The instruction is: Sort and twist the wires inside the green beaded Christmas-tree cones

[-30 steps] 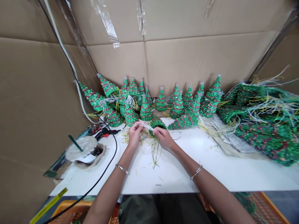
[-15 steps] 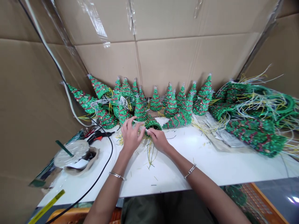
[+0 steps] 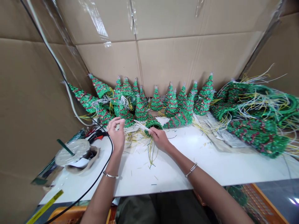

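My right hand [image 3: 160, 139] pinches a bundle of white wires [image 3: 142, 125] at the mouth of a small green tinsel Christmas tree [image 3: 153, 121]. This tree lies on its side, its hollow base facing me. The wires fan out leftward from my fingertips. Off to the left, my left hand [image 3: 116, 134] is raised above the table with curled fingers, thumb close to the fingertips. Whether a thin wire sits between them cannot be made out. Yellow and green wires [image 3: 151, 154] hang from the tree's base onto the table.
Several finished-looking trees [image 3: 171, 104] stand along the cardboard wall [image 3: 173, 59]. Larger trees with trailing wires [image 3: 259, 133] are heaped at right. A spool [image 3: 73, 151], a red-black tool [image 3: 99, 136] and a black cable [image 3: 102, 166] occupy the left. Wire clippings litter the white table [image 3: 177, 168].
My left hand has moved left, away from my right hand, and its fingers have curled. The white wires now show stretched out leftward. My right hand has stayed at the tree's base.
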Available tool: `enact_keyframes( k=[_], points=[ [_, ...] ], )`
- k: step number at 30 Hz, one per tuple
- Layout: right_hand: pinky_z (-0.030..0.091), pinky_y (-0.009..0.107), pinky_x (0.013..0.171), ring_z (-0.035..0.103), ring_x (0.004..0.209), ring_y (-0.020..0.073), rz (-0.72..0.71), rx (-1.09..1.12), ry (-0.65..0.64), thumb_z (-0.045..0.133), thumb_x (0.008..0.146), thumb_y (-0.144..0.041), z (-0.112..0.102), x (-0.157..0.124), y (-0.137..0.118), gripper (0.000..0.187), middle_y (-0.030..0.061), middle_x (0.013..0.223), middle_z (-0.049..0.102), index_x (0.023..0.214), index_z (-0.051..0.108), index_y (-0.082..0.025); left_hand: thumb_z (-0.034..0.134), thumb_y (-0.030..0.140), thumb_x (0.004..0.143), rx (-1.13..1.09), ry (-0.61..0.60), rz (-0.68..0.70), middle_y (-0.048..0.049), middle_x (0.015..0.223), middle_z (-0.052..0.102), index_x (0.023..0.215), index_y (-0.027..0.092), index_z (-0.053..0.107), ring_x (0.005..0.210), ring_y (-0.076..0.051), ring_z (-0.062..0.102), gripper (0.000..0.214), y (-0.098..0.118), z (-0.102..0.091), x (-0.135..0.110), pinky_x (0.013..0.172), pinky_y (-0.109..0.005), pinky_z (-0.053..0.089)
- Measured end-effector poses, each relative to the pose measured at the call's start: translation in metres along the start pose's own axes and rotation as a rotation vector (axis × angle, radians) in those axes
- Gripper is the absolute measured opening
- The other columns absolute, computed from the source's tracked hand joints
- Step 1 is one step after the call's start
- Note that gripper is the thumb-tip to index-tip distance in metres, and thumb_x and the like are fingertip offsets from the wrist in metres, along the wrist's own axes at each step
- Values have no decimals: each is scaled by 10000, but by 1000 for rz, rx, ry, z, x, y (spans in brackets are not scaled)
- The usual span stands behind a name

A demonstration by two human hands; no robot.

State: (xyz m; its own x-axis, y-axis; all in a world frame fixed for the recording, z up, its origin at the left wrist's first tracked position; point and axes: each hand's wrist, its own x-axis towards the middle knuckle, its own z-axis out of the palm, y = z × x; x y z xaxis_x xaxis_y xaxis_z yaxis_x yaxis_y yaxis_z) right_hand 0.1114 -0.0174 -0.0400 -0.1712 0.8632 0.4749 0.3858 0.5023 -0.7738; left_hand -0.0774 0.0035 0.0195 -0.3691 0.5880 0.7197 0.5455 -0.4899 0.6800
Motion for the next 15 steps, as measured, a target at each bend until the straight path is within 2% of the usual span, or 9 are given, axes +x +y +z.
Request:
enact_keyframes(
  k=[2,6,9,12,15],
  points=[
    [321,246,630,447,630,138,29,86,27,355,953,-424,1,0,1,336,-14,669,495,778,549,-213,642,374,810,-29,-18,-67,-31,878,638,667,200,620,969,-210,550,226,-6,0,2,947,-374,343],
    [324,251,612,423,629,133,94,275,78,388,933,-454,6,1,2,333,-13,674,480,777,545,-205,513,367,893,-9,-156,-101,-36,837,607,622,196,606,952,-205,529,333,-4,9,-12,954,-366,322],
    [319,252,598,399,625,131,117,375,87,405,921,-462,8,1,4,332,-14,667,450,768,541,-200,569,347,851,-13,-284,-84,-47,901,607,713,206,646,975,-219,513,212,2,18,-27,914,-360,356],
    [308,254,592,378,620,129,109,418,73,422,913,-464,8,1,5,326,-17,664,431,762,537,-199,630,325,798,-114,-425,-96,-56,942,613,772,215,677,1000,-223,520,122,5,25,-38,836,-324,397],
    [304,257,596,368,619,128,107,434,60,438,909,-458,9,1,6,316,-19,666,429,760,541,-199,636,317,786,-239,-492,-159,-60,956,611,757,210,673,974,-213,542,116,4,30,-43,756,-291,410]
  ],
)
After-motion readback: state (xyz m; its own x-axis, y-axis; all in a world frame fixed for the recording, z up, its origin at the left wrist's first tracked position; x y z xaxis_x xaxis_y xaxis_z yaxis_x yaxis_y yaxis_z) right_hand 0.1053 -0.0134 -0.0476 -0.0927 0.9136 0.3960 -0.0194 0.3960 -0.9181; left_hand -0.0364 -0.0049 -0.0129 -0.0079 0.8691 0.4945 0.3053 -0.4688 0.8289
